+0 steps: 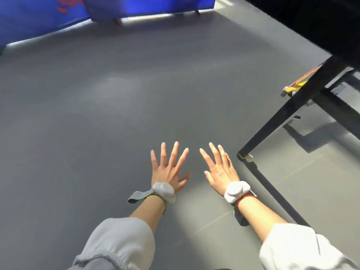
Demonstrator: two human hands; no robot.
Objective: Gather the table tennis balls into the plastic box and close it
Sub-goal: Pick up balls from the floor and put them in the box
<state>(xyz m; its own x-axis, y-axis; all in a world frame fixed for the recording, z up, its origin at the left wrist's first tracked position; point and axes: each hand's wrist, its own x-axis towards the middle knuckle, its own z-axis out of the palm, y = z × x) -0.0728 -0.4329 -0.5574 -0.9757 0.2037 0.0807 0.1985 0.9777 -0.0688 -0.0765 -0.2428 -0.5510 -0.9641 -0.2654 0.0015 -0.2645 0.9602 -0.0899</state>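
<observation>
My left hand and my right hand are stretched out side by side over the grey floor, fingers straight and spread, holding nothing. Each wrist wears a white tracker on a strap. A small white round thing, possibly a table tennis ball, lies on the floor against the foot of a black table leg, just right of my right hand. No plastic box is in view.
A black table fills the upper right, its slanted leg and floor bar running down beside my right arm. A yellow-and-red object sits under the table. Blue barrier panels stand at the far left and back. The grey floor stretches ahead.
</observation>
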